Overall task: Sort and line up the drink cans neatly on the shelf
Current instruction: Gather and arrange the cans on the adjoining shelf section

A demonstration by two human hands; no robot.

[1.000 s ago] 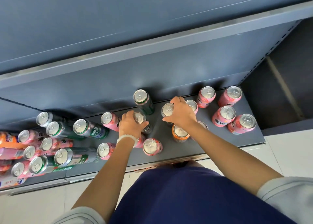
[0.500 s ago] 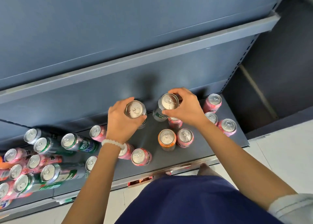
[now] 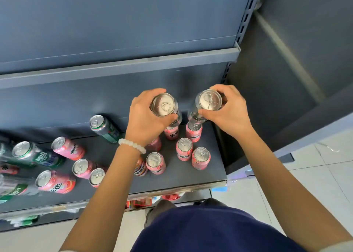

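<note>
Mid-sort: the left hand (image 3: 146, 124) and right hand (image 3: 231, 111) each grip one tall dark aluminium can (image 3: 164, 106) (image 3: 207, 103) above the grey metal shelf (image 3: 172, 181), awaiting placement among scattered pink cans (image 3: 184, 149).

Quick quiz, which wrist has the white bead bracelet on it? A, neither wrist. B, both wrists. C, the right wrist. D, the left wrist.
D: the white bead bracelet circles the wrist just below the left hand, which grips a can; the wrist below the right hand is bare.
</note>
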